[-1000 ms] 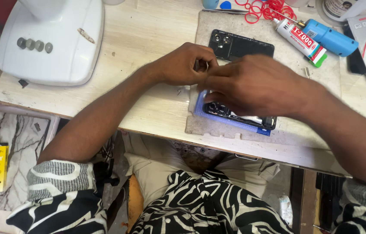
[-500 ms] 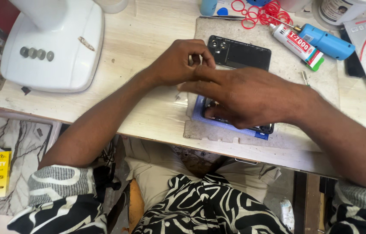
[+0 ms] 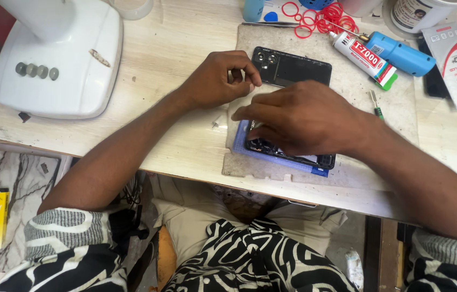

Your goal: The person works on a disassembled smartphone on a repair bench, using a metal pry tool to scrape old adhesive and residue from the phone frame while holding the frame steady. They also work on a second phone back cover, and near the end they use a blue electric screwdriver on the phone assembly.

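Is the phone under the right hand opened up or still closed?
Opened. The dark phone body in the blue frame shows bare internals beside the right hand, and a separate black back cover lies above.
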`<state>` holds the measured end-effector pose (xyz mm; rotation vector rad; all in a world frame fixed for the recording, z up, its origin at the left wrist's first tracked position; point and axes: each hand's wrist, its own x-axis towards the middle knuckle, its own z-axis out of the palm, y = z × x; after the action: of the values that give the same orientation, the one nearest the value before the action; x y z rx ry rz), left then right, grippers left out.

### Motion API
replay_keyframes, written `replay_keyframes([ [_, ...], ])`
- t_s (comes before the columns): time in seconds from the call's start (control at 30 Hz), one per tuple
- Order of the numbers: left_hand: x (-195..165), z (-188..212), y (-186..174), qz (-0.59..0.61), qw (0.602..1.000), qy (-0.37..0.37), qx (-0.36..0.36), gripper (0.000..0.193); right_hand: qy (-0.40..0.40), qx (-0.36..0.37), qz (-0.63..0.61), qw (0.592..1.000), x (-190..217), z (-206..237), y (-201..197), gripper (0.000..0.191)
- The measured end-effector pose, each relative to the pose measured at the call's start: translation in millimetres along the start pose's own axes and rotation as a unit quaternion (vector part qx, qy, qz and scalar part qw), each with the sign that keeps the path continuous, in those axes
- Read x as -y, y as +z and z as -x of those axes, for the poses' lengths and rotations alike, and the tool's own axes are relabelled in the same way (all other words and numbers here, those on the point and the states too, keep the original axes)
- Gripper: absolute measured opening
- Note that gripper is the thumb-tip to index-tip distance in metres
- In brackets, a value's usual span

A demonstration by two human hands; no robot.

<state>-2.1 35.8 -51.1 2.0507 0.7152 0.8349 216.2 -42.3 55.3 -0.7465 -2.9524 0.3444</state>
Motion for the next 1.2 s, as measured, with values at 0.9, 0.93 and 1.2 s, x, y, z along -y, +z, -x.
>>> replay_keyframes([
  [0.9, -3.7, 8.2, 8.0, -0.109, 0.988, -0.020, -0.105, 0.007, 0.166, -0.381, -0.433, 0.800, -89.7, 55.5, 42.3, 0.026],
  [0.93, -3.5, 7.9, 7.6, -0.109, 0.988, -0.023, -0.104, 0.007, 0.169, -0.376, -0.415, 0.811, -88.6, 54.9, 43.1, 0.027],
  [1.2, -3.4, 10.0, 6.5, -0.100, 0.991, -0.003, -0.088, 0.009, 0.155, -0.361, -0.394, 0.831, -91.1, 56.2, 52.1, 0.022],
])
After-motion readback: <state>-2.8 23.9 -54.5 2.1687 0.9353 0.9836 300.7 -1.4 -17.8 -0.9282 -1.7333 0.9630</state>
